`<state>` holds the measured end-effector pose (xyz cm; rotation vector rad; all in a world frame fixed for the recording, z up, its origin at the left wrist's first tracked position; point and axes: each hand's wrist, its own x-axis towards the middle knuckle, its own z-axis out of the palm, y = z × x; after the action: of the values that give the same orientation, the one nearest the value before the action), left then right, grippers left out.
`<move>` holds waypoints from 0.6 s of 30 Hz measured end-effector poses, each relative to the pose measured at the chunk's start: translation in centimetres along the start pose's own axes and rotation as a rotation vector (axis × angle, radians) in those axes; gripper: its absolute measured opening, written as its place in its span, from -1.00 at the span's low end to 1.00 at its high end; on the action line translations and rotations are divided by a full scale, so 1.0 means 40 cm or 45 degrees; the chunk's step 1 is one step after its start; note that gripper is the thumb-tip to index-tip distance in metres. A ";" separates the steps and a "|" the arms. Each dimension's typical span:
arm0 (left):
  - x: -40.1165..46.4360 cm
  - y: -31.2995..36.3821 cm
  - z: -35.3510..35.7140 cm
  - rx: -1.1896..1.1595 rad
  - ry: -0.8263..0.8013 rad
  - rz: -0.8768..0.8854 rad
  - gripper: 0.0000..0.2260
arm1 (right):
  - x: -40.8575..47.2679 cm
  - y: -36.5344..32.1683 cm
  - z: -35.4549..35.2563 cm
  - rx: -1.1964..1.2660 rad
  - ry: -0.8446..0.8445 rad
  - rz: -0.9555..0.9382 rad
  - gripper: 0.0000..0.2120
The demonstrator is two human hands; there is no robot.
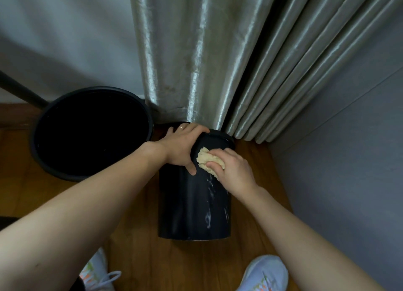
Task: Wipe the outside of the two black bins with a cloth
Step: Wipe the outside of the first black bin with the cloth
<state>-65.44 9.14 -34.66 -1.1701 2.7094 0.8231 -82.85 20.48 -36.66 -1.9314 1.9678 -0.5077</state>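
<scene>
My left hand point(182, 145) gripping the rim of the tall black cylindrical plastic bin point(194, 205), tilted on the wooden floor point(257, 221), my right hand point(234, 167) pressing a crumpled beige cloth point(207, 159) against its upper side, second wider black bin point(91, 133) just beside at left, silvery curtain point(196, 55) behind.

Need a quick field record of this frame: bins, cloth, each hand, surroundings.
bin being wiped: smaller black bin, on wood floor, pale streaks on its side
other bin: larger black bin, to its left, untouched
cloth: beige cloth, bunched against the smaller bin's upper side
left hand: grips the smaller bin's rim
right hand: holds the cloth on the bin
behind: shiny curtain
bottom edge: white shoes
</scene>
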 end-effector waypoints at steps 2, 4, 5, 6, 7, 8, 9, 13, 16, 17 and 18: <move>0.001 0.011 0.003 0.032 -0.028 0.003 0.12 | -0.006 0.005 -0.002 0.008 0.009 0.009 -0.69; 0.002 0.005 0.005 0.047 -0.043 0.006 0.14 | -0.023 0.010 -0.003 0.018 -0.013 -0.022 -0.69; 0.001 -0.003 0.005 0.049 -0.044 0.008 0.14 | -0.039 0.016 -0.001 0.030 -0.041 -0.051 -0.69; 0.000 -0.010 0.005 0.052 -0.039 0.014 0.14 | -0.060 0.023 0.000 0.050 -0.076 -0.090 -0.69; 0.000 -0.018 0.007 0.056 -0.032 0.022 0.14 | -0.082 0.029 0.001 0.072 -0.112 -0.139 -0.67; -0.001 -0.024 0.009 0.061 -0.028 0.031 0.13 | -0.102 0.036 0.000 0.081 -0.145 -0.194 -0.65; -0.001 -0.029 0.010 0.065 -0.026 0.037 0.13 | -0.114 0.042 -0.003 0.063 -0.171 -0.251 -0.63; -0.001 -0.040 0.012 0.072 -0.022 0.043 0.12 | -0.069 0.037 -0.017 -0.169 -0.065 -0.276 -0.66; -0.002 -0.049 0.014 0.066 -0.009 0.054 0.13 | -0.046 0.014 -0.013 -0.171 0.046 -0.134 -0.70; -0.003 -0.054 0.015 0.062 -0.010 0.053 0.13 | -0.059 0.011 -0.008 -0.143 0.026 -0.159 -0.69; -0.005 -0.060 0.015 0.059 -0.011 0.051 0.13 | -0.081 0.011 -0.002 -0.111 -0.014 -0.221 -0.68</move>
<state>-63.74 8.22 -36.19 -1.1042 2.7375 0.7639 -83.23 23.71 -36.83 -2.1667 1.8540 -0.4606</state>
